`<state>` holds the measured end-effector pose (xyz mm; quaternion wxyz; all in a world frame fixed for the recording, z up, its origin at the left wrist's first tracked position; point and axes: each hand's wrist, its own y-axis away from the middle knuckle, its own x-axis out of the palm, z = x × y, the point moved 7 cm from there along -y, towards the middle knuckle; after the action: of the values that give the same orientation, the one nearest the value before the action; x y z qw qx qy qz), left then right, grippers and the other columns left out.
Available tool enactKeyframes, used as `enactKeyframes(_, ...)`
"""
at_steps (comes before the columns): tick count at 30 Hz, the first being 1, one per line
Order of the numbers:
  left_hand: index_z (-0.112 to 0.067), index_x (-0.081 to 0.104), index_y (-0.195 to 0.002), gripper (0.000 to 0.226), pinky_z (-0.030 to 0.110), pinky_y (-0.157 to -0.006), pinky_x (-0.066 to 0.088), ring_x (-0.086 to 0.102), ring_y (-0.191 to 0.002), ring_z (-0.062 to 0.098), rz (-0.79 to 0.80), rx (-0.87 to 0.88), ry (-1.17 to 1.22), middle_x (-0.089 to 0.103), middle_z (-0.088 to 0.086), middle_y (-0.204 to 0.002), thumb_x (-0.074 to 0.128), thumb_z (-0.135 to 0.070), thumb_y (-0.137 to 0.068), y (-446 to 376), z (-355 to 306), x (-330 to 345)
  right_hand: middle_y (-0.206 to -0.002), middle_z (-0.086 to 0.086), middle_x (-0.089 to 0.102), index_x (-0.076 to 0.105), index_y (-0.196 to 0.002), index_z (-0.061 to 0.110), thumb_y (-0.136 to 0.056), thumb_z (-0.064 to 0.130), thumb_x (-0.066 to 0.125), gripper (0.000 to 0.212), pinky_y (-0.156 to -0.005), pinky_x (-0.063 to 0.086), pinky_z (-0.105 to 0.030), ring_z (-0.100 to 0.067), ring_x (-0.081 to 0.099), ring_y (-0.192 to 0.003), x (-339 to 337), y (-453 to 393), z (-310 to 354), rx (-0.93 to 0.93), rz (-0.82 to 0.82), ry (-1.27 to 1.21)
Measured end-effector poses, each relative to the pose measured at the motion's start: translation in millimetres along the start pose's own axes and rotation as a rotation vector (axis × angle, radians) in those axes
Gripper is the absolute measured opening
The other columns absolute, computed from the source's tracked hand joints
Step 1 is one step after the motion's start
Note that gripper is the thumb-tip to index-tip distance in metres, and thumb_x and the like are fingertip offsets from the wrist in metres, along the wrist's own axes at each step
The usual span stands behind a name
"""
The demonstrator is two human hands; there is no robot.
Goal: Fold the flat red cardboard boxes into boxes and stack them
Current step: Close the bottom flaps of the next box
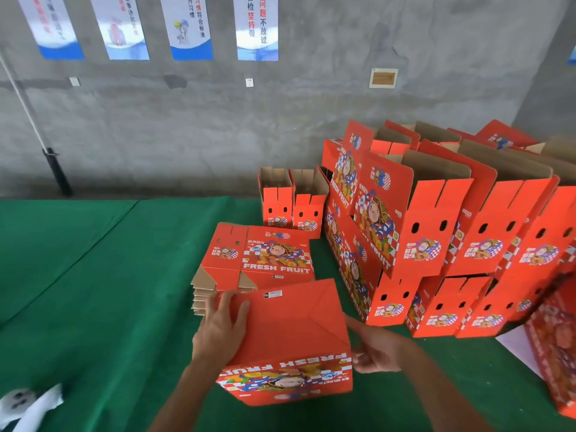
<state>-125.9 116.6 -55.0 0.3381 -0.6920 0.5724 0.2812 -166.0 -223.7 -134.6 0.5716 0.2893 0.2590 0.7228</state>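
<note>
Red box (288, 332) in hand, near centre, over the green cloth table (93, 275). Bottom side up: the closed base faces the camera, plain red w/ diagonal fold seams and a small white label near its far edge. Printed side panel faces near, artwork upside down: "FRESH FRUIT" lettering inverted, cartoon character, blue/white checks. Long axis runs roughly left-right, base tilted a bit toward the viewer; the opening points down and away, not visible.

Left hand (221, 325): fingers spread and mostly straight, laid flat on the left part of the base, thumb along the left edge. Pressing, not wrapped round.

Right hand (378, 347): at the box's right edge, fingers curled; looks to pinch the right side panel, but contact pts are partly hidden by the box.

Flat stack (261, 257) just beyond the held box, lying on the cloth: top blank shows "FRESH FRUIT" right way up, brown corrugated flap edges showing at its near-left side. Long axis left-right.

Folded pile (436, 238) at right, stacked in tiers, openings up, brown insides showing, slotted end panels w/ two oval holes facing near. Two smaller-looking folded boxes (291, 204) stand farther back, beside the pile.

Far: grey concrete wall (218, 126) w/ posters (190, 26). White object (28, 403) near-left, blurred.
</note>
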Motion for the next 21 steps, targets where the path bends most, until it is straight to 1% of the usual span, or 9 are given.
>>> enactKeyframes(3, -0.042, 0.048, -0.125, 0.038, 0.047, -0.091, 0.051, 0.064, -0.111, 0.029, -0.083, -0.056, 0.180, 0.040, -0.006, -0.140, 0.042, -0.067, -0.097, 2.3, 21.5, -21.4, -0.074, -0.006, 0.060, 0.054, -0.126, 0.030, -0.073, 0.076, 0.076, 0.074, -0.073, 0.059, -0.039, -0.023, 0.063, -0.060, 17.7, 17.7, 45.3, -0.139, 0.001, 0.131)
enactKeyframes(6, -0.042, 0.051, -0.120, 0.046, 0.042, -0.087, 0.047, 0.063, -0.103, 0.018, -0.203, -0.074, 0.316, 0.046, -0.007, -0.130, 0.039, -0.078, -0.093, 0.9, 42.3, -44.9, -0.102, -0.017, 0.065, 0.051, -0.132, 0.048, -0.071, 0.076, 0.075, 0.071, -0.076, 0.062, -0.046, -0.031, 0.072, -0.070, 52.7, 45.9, 95.5, -0.225, 0.008, 0.283)
enactKeyframes(8, -0.037, 0.053, -0.115, 0.053, 0.040, -0.091, 0.044, 0.057, -0.099, -0.002, -0.281, -0.062, 0.454, 0.051, -0.005, -0.123, 0.036, -0.081, -0.090, -3.3, 52.3, -58.4, -0.120, -0.024, 0.066, 0.046, -0.138, 0.046, -0.073, 0.070, 0.077, 0.075, -0.076, 0.063, -0.048, -0.037, 0.075, -0.077, 78.4, 66.5, 129.4, -0.300, -0.030, 0.345)
enactKeyframes(9, -0.034, 0.054, -0.111, 0.052, 0.041, -0.094, 0.044, 0.054, -0.101, -0.005, -0.317, -0.045, 0.524, 0.053, -0.003, -0.119, 0.036, -0.078, -0.091, -7.2, 55.6, -64.7, -0.126, -0.024, 0.065, 0.043, -0.140, 0.047, -0.072, 0.068, 0.080, 0.080, -0.074, 0.064, -0.047, -0.038, 0.076, -0.079, 90.8, 77.1, 145.4, -0.348, -0.056, 0.359)
enactKeyframes(11, -0.026, 0.059, -0.106, 0.053, 0.045, -0.105, 0.041, 0.052, -0.111, 0.006, -0.354, -0.030, 0.625, 0.058, 0.000, -0.114, 0.033, -0.071, -0.096, -18.4, 60.8, -75.4, -0.119, -0.014, 0.071, 0.038, -0.145, 0.054, -0.072, 0.068, 0.081, 0.085, -0.068, 0.065, -0.043, -0.035, 0.077, -0.077, 117.4, 97.1, 172.7, -0.458, -0.105, 0.440)
enactKeyframes(13, -0.019, 0.068, -0.113, 0.066, 0.050, -0.117, 0.033, 0.049, -0.130, 0.022, -0.289, -0.016, 0.655, 0.061, 0.006, -0.129, 0.026, -0.069, -0.099, -34.6, 57.5, -80.3, -0.106, 0.003, 0.075, 0.037, -0.145, 0.057, -0.077, 0.071, 0.075, 0.079, -0.072, 0.064, -0.036, -0.022, 0.077, -0.084, 148.7, 109.9, 193.5, -0.602, -0.173, 0.662)
enactKeyframes(15, -0.021, 0.068, -0.129, 0.072, 0.047, -0.121, 0.033, 0.048, -0.139, 0.020, -0.125, -0.046, 0.761, 0.058, 0.005, -0.144, 0.027, -0.072, -0.100, -50.4, 45.4, -76.8, -0.128, 0.009, 0.066, 0.033, -0.146, 0.058, -0.086, 0.071, 0.065, 0.070, -0.090, 0.054, -0.031, -0.015, 0.067, -0.114, 181.7, 106.6, 205.2, -0.759, -0.335, 0.994)
enactKeyframes(18, -0.037, 0.051, -0.149, 0.058, 0.044, -0.114, 0.045, 0.055, -0.136, 0.010, 0.070, -0.004, 0.878, 0.057, -0.006, -0.150, 0.028, -0.065, -0.104, -69.9, 14.2, -70.3, -0.131, -0.008, 0.048, 0.022, -0.149, 0.054, -0.098, 0.058, 0.053, 0.060, -0.093, 0.052, -0.040, -0.030, 0.054, -0.123, 235.0, 73.8, 204.0, -0.927, -0.666, 1.356)
enactKeyframes(21, -0.035, 0.032, -0.160, 0.057, 0.041, -0.126, 0.025, 0.034, -0.150, 0.009, 0.036, 0.006, 0.821, 0.039, -0.007, -0.163, 0.020, -0.055, -0.108, -94.6, 15.2, -63.7, -0.145, -0.020, 0.033, 0.019, -0.153, 0.049, -0.104, 0.044, 0.049, 0.057, -0.099, 0.053, -0.044, -0.037, 0.040, -0.135, 266.6, 20.5, 189.1, -0.904, -0.798, 1.441)
